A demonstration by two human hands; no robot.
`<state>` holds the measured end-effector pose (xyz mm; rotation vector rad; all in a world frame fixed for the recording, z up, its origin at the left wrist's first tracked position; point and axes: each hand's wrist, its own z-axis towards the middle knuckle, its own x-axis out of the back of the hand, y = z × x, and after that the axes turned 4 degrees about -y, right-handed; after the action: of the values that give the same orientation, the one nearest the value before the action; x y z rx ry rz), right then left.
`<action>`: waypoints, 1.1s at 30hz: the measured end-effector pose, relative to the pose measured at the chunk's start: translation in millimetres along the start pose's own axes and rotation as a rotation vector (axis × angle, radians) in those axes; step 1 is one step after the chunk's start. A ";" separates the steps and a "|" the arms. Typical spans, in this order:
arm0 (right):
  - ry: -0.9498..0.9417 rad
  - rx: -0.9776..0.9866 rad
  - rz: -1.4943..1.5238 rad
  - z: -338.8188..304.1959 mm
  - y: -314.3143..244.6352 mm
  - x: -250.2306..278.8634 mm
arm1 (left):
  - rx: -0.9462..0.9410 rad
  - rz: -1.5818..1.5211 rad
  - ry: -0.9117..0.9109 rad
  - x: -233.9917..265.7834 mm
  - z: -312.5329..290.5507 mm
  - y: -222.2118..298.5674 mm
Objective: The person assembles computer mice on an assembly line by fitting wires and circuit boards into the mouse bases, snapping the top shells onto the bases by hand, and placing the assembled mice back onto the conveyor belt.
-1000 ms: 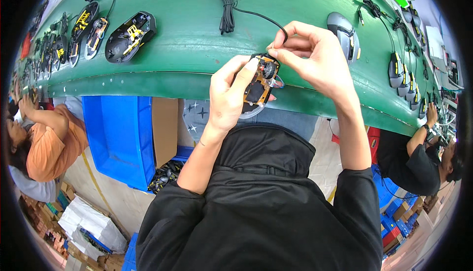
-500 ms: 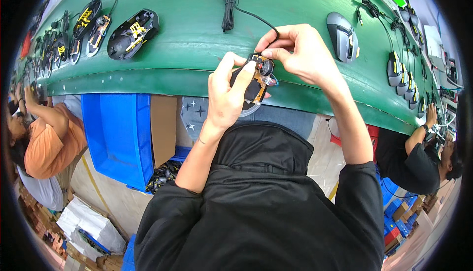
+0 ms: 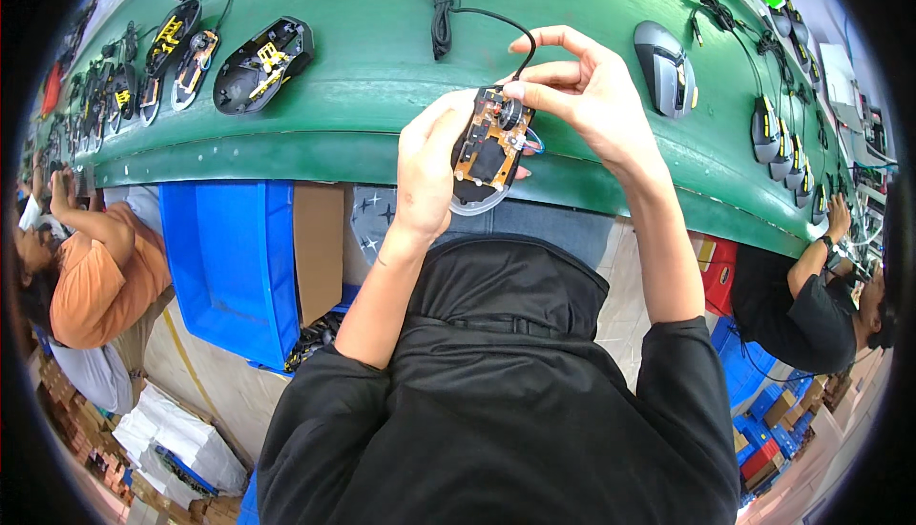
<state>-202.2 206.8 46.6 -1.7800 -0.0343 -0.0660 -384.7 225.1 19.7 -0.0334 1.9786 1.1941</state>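
My left hand (image 3: 428, 158) grips the left side of an open computer mouse base (image 3: 489, 151), holding it over the bench's near edge. An orange-brown circuit board, a black scroll wheel and a few thin coloured wires show on the base. At its far end my right hand (image 3: 584, 94) has thumb and fingers closed round the spot where the black cable (image 3: 496, 18) enters. That cable leads to a tied bundle lying on the bench. Left of my hands rests a black mouse top shell (image 3: 262, 67), its inside with yellow parts facing up.
The green bench (image 3: 363, 86) carries an assembled grey mouse (image 3: 665, 69) at right, with several more mice beyond. Opened mice (image 3: 194, 69) line the left side. Below the bench edge stands a blue bin (image 3: 234, 267) beside a cardboard piece (image 3: 318, 248). Other people sit at both sides.
My left thumb has moved off the top of the circuit board to the side, so more of the board shows. My right index finger has lifted and straightened somewhat near the cable.
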 end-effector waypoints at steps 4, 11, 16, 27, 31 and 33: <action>0.272 0.007 -0.033 -18.7 -5.9 -16.5 | -0.030 0.060 0.020 -3.1 -0.4 5.5; 0.328 -0.124 0.257 -48.6 6.4 -33.0 | -0.065 0.098 0.016 -3.6 -1.3 6.4; 0.398 -0.066 0.169 -46.0 5.9 -37.9 | -0.042 -0.184 -0.021 -15.8 -8.7 6.5; 0.687 0.176 0.400 -45.9 3.7 -79.2 | -0.294 0.094 0.022 -15.2 2.0 -4.6; 0.758 0.335 -0.644 -42.7 15.5 -111.7 | -0.346 0.288 0.136 -7.5 12.1 -5.0; 0.704 0.478 -0.793 -41.2 16.6 -117.2 | -0.332 0.218 0.100 -6.5 14.4 -3.7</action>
<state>-319.2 164.7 31.5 -1.0983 -0.2252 -1.1476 -369.9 231.5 17.9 -0.0481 1.8833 1.6840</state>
